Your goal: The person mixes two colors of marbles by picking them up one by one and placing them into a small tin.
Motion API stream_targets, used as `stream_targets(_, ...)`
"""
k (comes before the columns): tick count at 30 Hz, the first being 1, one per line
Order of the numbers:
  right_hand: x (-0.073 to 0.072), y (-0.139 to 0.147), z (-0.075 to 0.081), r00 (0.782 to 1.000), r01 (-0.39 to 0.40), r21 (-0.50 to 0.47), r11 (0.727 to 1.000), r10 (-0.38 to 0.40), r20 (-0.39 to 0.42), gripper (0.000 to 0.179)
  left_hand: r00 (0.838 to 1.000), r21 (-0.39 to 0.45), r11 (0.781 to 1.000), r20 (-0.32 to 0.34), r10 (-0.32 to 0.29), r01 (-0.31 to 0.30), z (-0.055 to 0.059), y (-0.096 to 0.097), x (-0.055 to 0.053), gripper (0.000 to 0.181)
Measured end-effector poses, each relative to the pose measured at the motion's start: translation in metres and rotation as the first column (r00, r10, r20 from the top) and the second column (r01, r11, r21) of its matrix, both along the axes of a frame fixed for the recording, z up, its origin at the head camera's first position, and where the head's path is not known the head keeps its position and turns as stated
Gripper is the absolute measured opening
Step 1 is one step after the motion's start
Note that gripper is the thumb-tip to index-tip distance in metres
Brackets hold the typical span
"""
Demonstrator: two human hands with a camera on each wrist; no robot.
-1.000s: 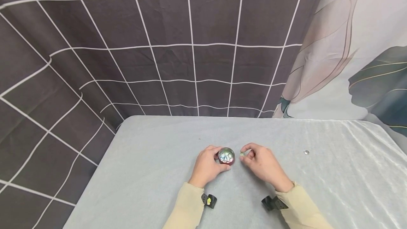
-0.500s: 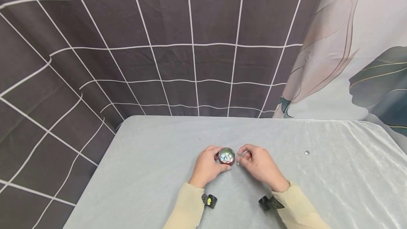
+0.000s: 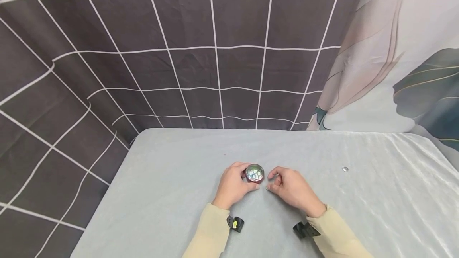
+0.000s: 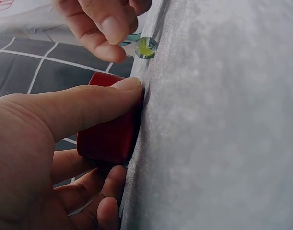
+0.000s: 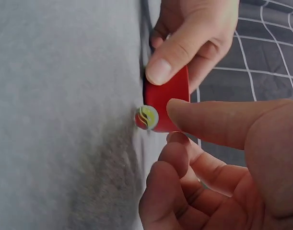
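My left hand grips a small round red cup, thumb on its near side and fingers behind. In the head view several clear round marbles show inside the cup. The cup stands on the cloth. My right hand is just to its right, thumb and forefinger parted, the other fingers loosely curled. A clear marble with a yellow and red swirl lies by the cup, slightly beyond the right thumb tip. A faint greenish spot shows between the right fingers; I cannot tell what it is.
Farther right on the light grey cloth-covered table lies another clear marble. Behind the table hangs a dark curtain with white grid lines; a leaf-patterned curtain hangs at the right.
The marble pinched by my right hand has left its fingertips and now lies nearer the person. The right thumb and forefinger have parted, and that hand has moved slightly left. The left hand still grips the cup.
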State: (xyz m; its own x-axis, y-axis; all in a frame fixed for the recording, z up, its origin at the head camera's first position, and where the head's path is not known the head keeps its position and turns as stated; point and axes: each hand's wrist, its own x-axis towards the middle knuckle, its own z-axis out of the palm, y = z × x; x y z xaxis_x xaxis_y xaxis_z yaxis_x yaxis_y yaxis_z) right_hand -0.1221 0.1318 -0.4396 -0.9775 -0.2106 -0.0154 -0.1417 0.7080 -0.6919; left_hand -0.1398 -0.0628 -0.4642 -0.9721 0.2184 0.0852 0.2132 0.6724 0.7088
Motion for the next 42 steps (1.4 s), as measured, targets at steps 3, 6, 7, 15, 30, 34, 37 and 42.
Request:
stream_targets(3, 0.0001, -0.0022, -0.0014, 1.000, -0.006, 0.021, 1.000, 0.006, 0.011, 0.015, 1.000, -0.001, 1.000, -0.003, 0.000, 0.000, 0.0001, -0.0004, -0.0003, 0.054)
stream_targets(6, 0.0005, -0.0037, -0.0023, 1.000, -0.002, 0.037, 0.999, 0.001, 0.030, 0.015, 1.000, -0.003, 1.000, -0.008, -0.002, 0.002, -0.0001, -0.0002, -0.0004, 0.053)
stream_targets(7, 0.0007, -0.0040, -0.0023, 0.999, -0.002, 0.041, 0.999, 0.001, 0.034, 0.015, 1.000, -0.005, 1.000, -0.009, -0.002, 0.002, -0.0003, -0.0002, -0.0004, 0.053)
stream_targets(15, 0.0016, -0.0051, -0.0033, 0.999, -0.018, 0.045, 0.999, 0.016, 0.045, 0.018, 1.000, -0.021, 1.000, -0.016, 0.002, -0.002, -0.0028, -0.0007, -0.0014, 0.053)
stream_targets(30, 0.0029, -0.0064, -0.0045, 1.000, -0.018, 0.094, 0.995, 0.018, 0.003, 0.015, 1.000, -0.008, 1.000, -0.023, 0.000, -0.001, -0.0013, -0.0009, -0.0007, 0.052)
stream_targets(34, 0.0033, -0.0062, -0.0023, 1.000, -0.016, 0.085, 0.996, 0.015, 0.007, 0.013, 1.000, -0.003, 1.000, -0.024, 0.000, 0.000, -0.0009, -0.0011, -0.0003, 0.052)
stream_targets(37, 0.0031, -0.0059, -0.0005, 1.000, -0.013, 0.072, 0.997, 0.013, 0.002, 0.013, 1.000, 0.002, 1.000, -0.028, -0.001, 0.001, -0.0008, -0.0013, -0.0001, 0.052)
stream_targets(42, 0.0025, -0.0052, 0.0022, 1.000, -0.012, 0.068, 0.998, 0.013, -0.024, 0.012, 0.999, 0.007, 1.000, -0.034, -0.005, 0.005, -0.0014, -0.0013, -0.0001, 0.051)
